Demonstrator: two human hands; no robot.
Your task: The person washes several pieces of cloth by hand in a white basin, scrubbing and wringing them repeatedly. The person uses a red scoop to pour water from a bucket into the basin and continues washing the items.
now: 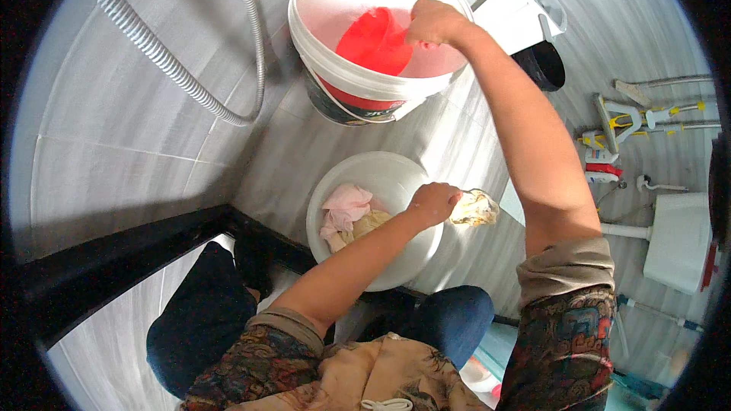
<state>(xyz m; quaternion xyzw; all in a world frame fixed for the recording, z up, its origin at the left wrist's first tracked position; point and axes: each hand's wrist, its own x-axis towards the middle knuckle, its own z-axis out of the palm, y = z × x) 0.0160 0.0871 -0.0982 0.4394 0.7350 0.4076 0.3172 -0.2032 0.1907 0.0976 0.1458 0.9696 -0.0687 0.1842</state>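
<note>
My left hand is closed on a crumpled cream cloth, which hangs out past the right rim of a pale plastic basin. A pink cloth and a beige cloth lie inside the basin. Over the right inside of a large white plastic bucket is my right hand, its fingers curled at the edge of a red thing in the bucket. Whether the fingers grip it cannot be told.
A ribbed metal shower hose hangs at the left wall. A black raised edge runs before my knees. A black bin stands right of the bucket. Mops, bottles and a white cistern are farther right.
</note>
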